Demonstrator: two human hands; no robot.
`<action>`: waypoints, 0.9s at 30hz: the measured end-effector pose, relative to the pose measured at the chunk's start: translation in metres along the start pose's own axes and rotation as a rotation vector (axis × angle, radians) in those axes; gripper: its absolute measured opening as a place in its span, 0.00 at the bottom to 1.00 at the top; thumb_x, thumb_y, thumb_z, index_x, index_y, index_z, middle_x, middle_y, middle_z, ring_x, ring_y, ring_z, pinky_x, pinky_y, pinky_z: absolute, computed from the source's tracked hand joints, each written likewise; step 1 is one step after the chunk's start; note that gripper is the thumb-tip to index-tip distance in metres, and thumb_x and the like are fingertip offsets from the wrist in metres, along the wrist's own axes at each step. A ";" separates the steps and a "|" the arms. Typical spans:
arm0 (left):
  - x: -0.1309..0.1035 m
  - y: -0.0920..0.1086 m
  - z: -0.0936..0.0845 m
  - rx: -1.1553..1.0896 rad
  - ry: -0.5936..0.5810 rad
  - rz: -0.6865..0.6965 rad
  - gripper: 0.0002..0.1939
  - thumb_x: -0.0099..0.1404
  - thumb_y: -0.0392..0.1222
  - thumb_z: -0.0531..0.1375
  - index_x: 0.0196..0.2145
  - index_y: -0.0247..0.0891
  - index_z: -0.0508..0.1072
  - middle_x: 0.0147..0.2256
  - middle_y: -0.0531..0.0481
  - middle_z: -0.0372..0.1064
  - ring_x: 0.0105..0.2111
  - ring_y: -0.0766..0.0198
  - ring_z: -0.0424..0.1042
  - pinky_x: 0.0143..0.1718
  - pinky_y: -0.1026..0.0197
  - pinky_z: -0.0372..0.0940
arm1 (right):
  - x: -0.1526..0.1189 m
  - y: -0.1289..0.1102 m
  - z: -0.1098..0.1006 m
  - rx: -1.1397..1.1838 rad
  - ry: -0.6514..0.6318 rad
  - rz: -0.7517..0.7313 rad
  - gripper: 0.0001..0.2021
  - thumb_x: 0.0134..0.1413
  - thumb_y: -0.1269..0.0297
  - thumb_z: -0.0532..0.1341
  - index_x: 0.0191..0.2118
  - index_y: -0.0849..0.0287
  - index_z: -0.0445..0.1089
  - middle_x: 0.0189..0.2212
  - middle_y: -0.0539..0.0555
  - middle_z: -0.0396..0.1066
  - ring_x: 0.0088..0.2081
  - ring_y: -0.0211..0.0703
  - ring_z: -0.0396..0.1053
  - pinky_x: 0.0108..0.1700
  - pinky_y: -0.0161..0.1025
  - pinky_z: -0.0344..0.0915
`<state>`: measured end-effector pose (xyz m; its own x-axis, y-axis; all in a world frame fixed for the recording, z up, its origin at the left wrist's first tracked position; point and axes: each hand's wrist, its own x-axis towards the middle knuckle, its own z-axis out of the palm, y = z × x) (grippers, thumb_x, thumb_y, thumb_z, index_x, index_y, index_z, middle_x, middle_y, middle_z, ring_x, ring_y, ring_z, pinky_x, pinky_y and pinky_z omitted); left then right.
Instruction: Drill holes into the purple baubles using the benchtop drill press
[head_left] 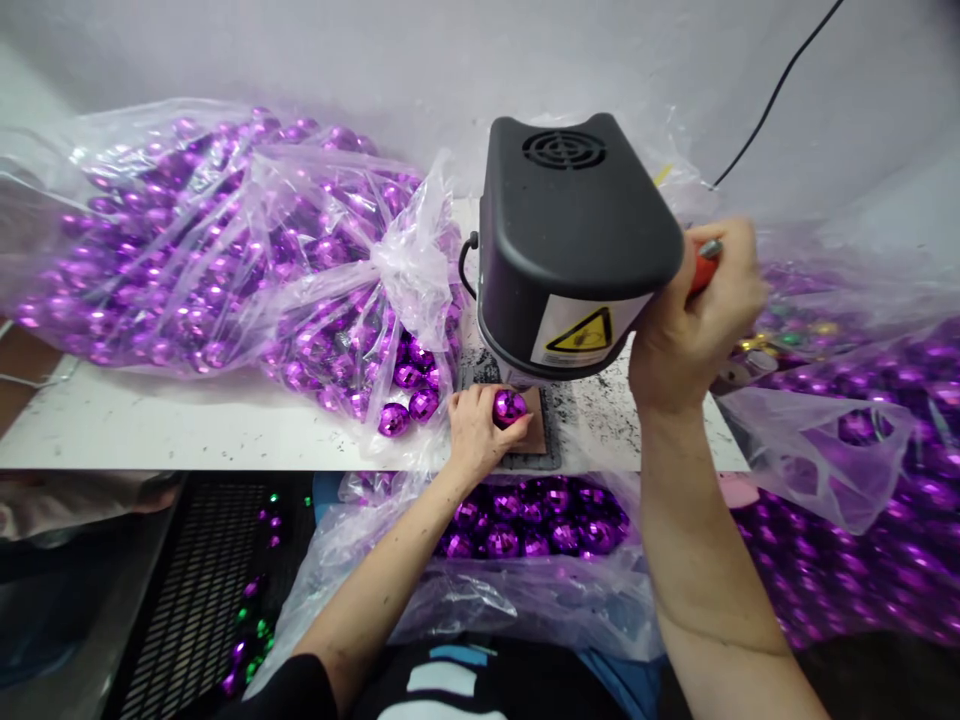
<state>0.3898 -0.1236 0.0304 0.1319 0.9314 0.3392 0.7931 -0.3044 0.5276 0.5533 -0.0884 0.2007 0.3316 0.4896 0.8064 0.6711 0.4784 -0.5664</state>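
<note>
My left hand (pixel 478 430) is closed round a shiny purple faceted bauble (pixel 510 406), above a brown block (pixel 532 430) on the base beneath a black-covered bench machine (pixel 581 220). A yellow warning label (pixel 589 330) is on the machine's front. My right hand (pixel 697 320) grips the red handle (pixel 703 272) at the machine's right side. Two loose purple baubles (pixel 409 412) lie to the left of my left hand. An open plastic bag of purple baubles (pixel 525 520) sits on my lap, under the table edge. The machine's lower parts are mostly hidden by its cover.
A large knotted clear bag (pixel 225 250) of purple baubles covers the table's left side. More bagged purple baubles (pixel 862 500) stand at the right. The white table (pixel 187 420) has dark specks. A black crate (pixel 187 590) with green and purple bits is below left. A cable (pixel 780 90) hangs on the wall.
</note>
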 end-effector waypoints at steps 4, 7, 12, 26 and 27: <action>0.000 0.001 0.001 -0.003 0.007 -0.012 0.18 0.59 0.50 0.71 0.43 0.40 0.74 0.41 0.47 0.73 0.44 0.53 0.71 0.53 0.50 0.58 | -0.036 0.001 -0.013 0.001 0.111 -0.109 0.10 0.67 0.58 0.56 0.38 0.59 0.67 0.29 0.47 0.64 0.27 0.28 0.61 0.31 0.32 0.58; -0.001 0.001 0.001 -0.008 0.004 -0.015 0.19 0.59 0.50 0.70 0.43 0.40 0.74 0.42 0.46 0.73 0.44 0.53 0.71 0.53 0.50 0.58 | -0.068 0.008 -0.026 0.041 0.075 -0.168 0.05 0.63 0.63 0.59 0.42 0.57 0.68 0.31 0.48 0.66 0.29 0.32 0.65 0.33 0.35 0.61; -0.001 0.001 0.001 -0.017 0.008 -0.018 0.18 0.59 0.50 0.71 0.43 0.40 0.74 0.43 0.46 0.74 0.45 0.53 0.71 0.53 0.50 0.57 | -0.096 0.018 -0.034 0.091 0.027 -0.208 0.09 0.60 0.67 0.60 0.46 0.57 0.67 0.30 0.47 0.67 0.26 0.33 0.67 0.31 0.37 0.62; -0.002 0.001 0.004 -0.020 0.016 -0.010 0.19 0.58 0.49 0.71 0.43 0.40 0.74 0.41 0.47 0.73 0.45 0.53 0.70 0.52 0.51 0.58 | -0.099 0.018 -0.023 0.093 0.116 -0.197 0.07 0.60 0.65 0.59 0.44 0.58 0.67 0.28 0.45 0.64 0.23 0.29 0.66 0.26 0.33 0.62; -0.002 0.001 0.003 -0.021 0.012 -0.012 0.19 0.58 0.50 0.71 0.43 0.40 0.74 0.41 0.47 0.73 0.45 0.53 0.70 0.52 0.51 0.58 | -0.099 0.018 -0.023 0.090 0.110 -0.200 0.07 0.61 0.64 0.58 0.43 0.58 0.67 0.27 0.45 0.64 0.22 0.30 0.65 0.26 0.33 0.61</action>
<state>0.3925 -0.1247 0.0278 0.1149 0.9326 0.3422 0.7821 -0.2973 0.5477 0.5478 -0.1447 0.1144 0.2721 0.2985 0.9148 0.6704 0.6231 -0.4027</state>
